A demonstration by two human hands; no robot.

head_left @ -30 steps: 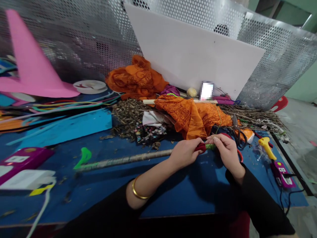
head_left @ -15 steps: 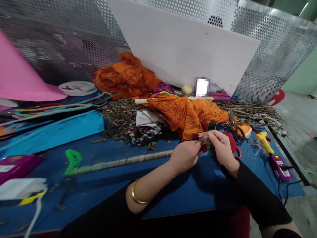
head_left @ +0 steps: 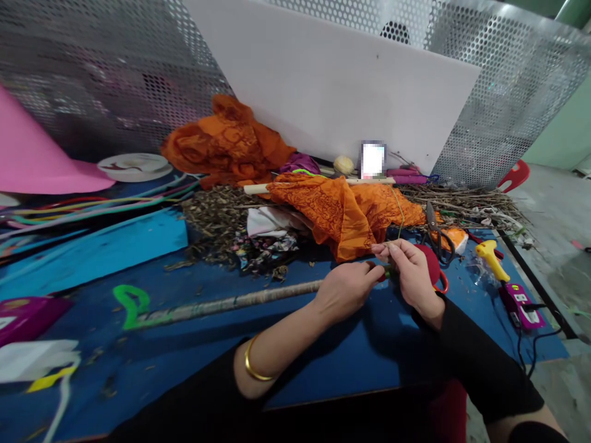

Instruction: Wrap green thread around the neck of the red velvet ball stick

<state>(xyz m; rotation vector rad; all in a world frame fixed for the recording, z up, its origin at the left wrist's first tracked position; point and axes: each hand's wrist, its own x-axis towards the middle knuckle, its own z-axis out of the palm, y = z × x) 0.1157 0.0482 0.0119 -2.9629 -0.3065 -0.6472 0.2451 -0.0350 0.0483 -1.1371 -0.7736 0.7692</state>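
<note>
My left hand (head_left: 348, 289) is closed around the end of a long stick wrapped in grey-brown winding (head_left: 240, 300). A bright green loop (head_left: 132, 304) sits at the stick's far left end. Beyond my left fingertips a bit of red and green shows, too small to name. My right hand (head_left: 410, 271) is closed in a pinch on a thin yellowish-green cord (head_left: 401, 216), which runs up over the orange patterned cloth (head_left: 351, 215). A round red thing (head_left: 430, 263) lies partly hidden behind my right hand.
Dark scissors (head_left: 434, 231) lie right of the cloth, near a yellow glue gun (head_left: 490, 258) and a purple power strip (head_left: 521, 306). Dry plant bits (head_left: 207, 215) and blue sheet (head_left: 138, 246) lie left. A white board (head_left: 341, 92) leans behind.
The view has shifted slightly, so the table's things sit a little further left. My left fingers have drawn back from my right fingertips and curl round the stick's end.
</note>
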